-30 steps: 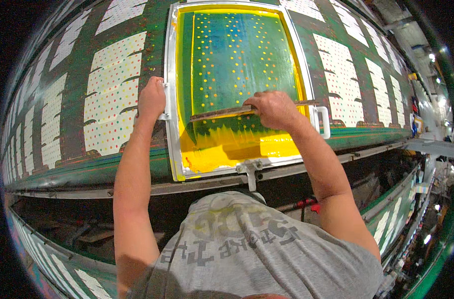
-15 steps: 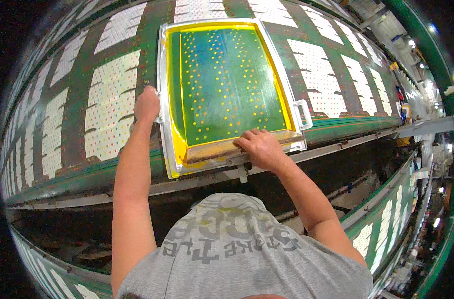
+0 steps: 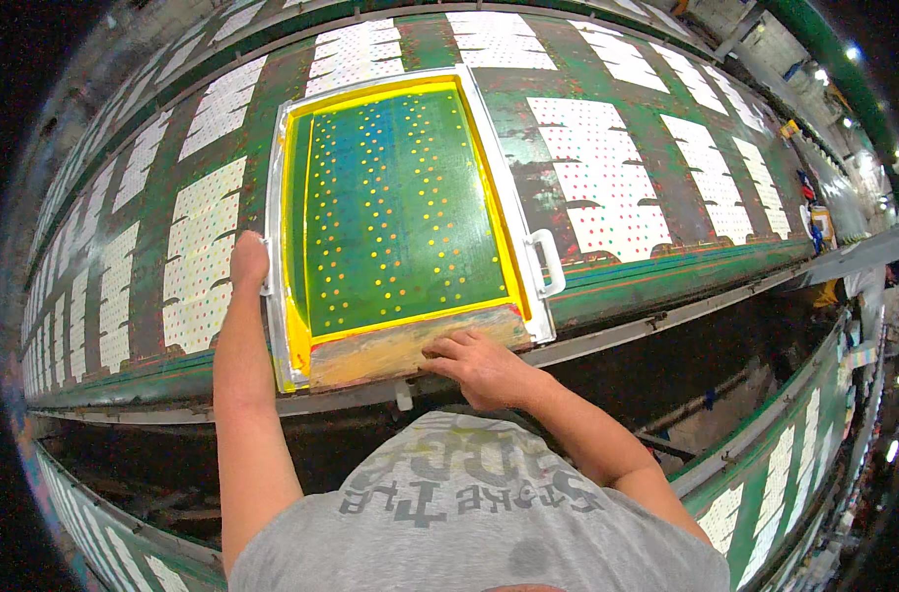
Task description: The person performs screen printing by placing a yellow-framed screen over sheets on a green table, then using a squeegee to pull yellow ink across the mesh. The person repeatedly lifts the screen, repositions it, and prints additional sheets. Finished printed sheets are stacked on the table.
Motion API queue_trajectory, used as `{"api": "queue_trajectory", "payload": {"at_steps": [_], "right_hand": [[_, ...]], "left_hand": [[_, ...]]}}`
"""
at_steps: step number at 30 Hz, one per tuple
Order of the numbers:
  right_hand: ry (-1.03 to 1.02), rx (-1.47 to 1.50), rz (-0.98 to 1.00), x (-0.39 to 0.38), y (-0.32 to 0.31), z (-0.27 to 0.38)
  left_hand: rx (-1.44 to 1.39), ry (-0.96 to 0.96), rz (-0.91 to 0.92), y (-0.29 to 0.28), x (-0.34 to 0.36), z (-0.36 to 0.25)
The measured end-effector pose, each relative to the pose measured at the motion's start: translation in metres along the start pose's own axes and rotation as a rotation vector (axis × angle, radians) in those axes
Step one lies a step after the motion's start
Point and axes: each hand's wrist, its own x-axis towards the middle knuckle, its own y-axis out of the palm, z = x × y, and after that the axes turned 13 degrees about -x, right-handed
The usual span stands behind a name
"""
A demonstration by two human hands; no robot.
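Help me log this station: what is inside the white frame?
A green screen with yellow and orange dots; the wooden board at the near end of the frame hides whatever lies beneath.

Holds the left arm (image 3: 244,385) out almost straight with a curled left hand (image 3: 249,262), and bends the right arm (image 3: 592,424) inward with the right hand (image 3: 481,369) palm down and fingers (image 3: 451,347) a bit bent.

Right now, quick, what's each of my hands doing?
Left hand: closed on the handle at the screen frame's left side.
Right hand: fingers on the wooden squeegee; whether gripping, can't tell.
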Motion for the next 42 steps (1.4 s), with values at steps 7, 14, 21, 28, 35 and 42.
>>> {"api": "queue_trajectory", "payload": {"at_steps": [7, 14, 21, 28, 35, 42], "right_hand": [[0.531, 0.014, -0.510, -0.064, -0.028, -0.078], [0.960, 0.418, -0.500, -0.074, -0.016, -0.149], [1.063, 0.619, -0.408, -0.050, -0.019, -0.154], [1.042, 0.607, -0.442, -0.042, -0.045, -0.137], [0.822, 0.650, -0.545, -0.046, -0.088, -0.128], [0.905, 0.494, -0.481, -0.082, -0.118, -0.183]], "left_hand": [[-0.049, 0.117, -0.072, -0.001, -0.005, 0.001], [-0.064, -0.053, -0.054, -0.007, -0.008, -0.008], [-0.356, -0.003, -0.051, 0.007, 0.002, 0.016], [-0.473, -0.040, -0.043, 0.003, -0.003, 0.024], [-0.745, -0.358, 0.015, -0.010, -0.001, 0.001], [-0.762, -0.345, 0.035, -0.018, -0.014, -0.092]]}}
